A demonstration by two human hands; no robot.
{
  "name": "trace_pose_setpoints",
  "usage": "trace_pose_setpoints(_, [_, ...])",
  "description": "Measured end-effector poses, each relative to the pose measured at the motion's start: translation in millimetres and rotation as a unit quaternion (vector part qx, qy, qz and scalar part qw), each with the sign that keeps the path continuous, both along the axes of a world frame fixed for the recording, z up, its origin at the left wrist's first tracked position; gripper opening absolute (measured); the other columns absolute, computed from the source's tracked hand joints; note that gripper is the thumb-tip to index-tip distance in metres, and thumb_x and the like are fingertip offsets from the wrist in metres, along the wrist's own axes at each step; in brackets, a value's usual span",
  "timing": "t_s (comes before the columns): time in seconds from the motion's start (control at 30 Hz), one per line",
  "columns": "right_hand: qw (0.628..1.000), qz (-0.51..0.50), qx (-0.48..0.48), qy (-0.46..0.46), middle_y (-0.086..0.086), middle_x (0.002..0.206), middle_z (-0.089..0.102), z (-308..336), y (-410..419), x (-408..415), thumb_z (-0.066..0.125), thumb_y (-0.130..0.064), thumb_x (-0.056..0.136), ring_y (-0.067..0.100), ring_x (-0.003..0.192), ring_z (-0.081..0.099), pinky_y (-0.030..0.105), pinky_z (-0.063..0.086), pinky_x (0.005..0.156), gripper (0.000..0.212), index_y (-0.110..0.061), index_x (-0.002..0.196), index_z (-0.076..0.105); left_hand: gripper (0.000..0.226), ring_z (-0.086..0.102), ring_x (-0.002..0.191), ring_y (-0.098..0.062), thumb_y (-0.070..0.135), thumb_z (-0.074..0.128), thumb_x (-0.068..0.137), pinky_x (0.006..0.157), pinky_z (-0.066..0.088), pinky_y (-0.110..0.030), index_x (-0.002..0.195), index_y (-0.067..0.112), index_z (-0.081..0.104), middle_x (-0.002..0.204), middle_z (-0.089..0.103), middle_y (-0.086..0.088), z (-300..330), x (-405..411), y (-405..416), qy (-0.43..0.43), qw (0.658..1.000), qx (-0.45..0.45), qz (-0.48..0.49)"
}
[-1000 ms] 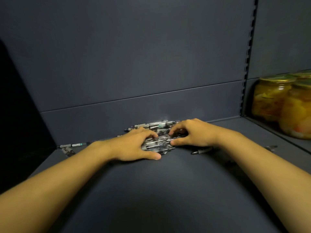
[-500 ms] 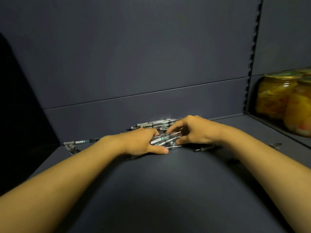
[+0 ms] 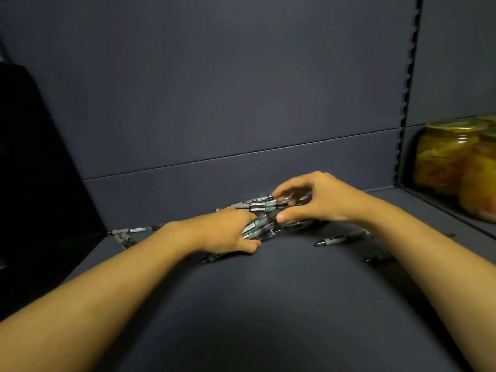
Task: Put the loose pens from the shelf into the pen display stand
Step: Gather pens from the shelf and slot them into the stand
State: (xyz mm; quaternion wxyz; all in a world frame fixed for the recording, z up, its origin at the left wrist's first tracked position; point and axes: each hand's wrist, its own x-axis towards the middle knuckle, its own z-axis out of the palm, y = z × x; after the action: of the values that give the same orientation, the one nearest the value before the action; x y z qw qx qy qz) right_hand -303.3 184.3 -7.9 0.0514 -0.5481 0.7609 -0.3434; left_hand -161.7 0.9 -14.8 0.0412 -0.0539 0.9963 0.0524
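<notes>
- A bundle of pens [image 3: 261,214], grey-barrelled with teal bands and white labels, lay heaped between the two hands, towards the back of the dark shelf [image 3: 281,304].
- The left hand [image 3: 222,232] gripped the near, lower part of the bundle, its fingers curled over the pens and its thumb tucked underneath, resting on the shelf surface.
- The right hand [image 3: 314,200] closed on the upper, far part of the same bundle, fingers arched over the top pens and thumb pressed in from the near side.
- The two hands sat close together, the right one a little higher and farther back than the left.
- A loose pen [image 3: 332,240] lay on the shelf just below the right wrist, apart from the bundle.
- Another stray pen [image 3: 378,256] showed partly from under the right forearm.
- Two more pens [image 3: 134,230] rested to the left of the left wrist, near the back panel [image 3: 214,89].
- One dark pen tip [image 3: 212,257] poked out from beneath the left hand.
- Well to the right of the right hand, past the slotted upright [image 3: 408,89], stood glass jars [image 3: 445,157] of yellow preserved fruit.
- A dark shape [image 3: 32,170] filled the far left; what it was could not be told.
</notes>
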Motion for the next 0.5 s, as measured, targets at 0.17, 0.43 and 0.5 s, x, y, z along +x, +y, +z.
trace_pose_setpoints(0.17, [1.000,-0.006,-0.014,-0.019,-0.017,0.102,0.072,-0.2,1.2,-2.4,0.074,-0.064,0.059,0.001,0.093,0.068,0.023,0.054,0.089,0.056,-0.037,0.109,0.072,0.045,0.059,0.108,-0.010,0.046,0.055,0.092,0.097,0.049,-0.033,0.134,0.030,0.047,0.127,0.060,0.011,0.6,7.7,-4.7,0.007,1.000,0.000,-0.018])
trace_pose_setpoints(0.43, [0.992,-0.006,-0.095,-0.079,-0.016,0.101,0.074,8.2,1.7,4.9,0.066,-0.064,0.067,-0.003,0.098,0.067,0.016,0.048,0.089,0.056,-0.035,0.114,0.070,0.018,0.061,0.078,-0.009,0.039,0.058,0.095,0.075,0.049,-0.025,0.101,0.023,0.054,0.086,0.065,0.007,15.6,36.9,-19.1,0.148,0.983,0.108,0.022])
trace_pose_setpoints(0.5, [0.987,0.003,-0.119,-0.106,-0.013,0.101,0.075,10.6,-0.9,11.0,0.067,-0.057,0.072,0.000,0.097,0.069,0.018,0.051,0.089,0.048,-0.032,0.113,0.071,0.010,0.061,0.068,-0.004,0.030,0.057,0.097,0.069,0.051,-0.020,0.098,0.021,0.055,0.076,0.064,0.004,23.5,45.4,-13.9,0.223,0.949,0.220,0.026])
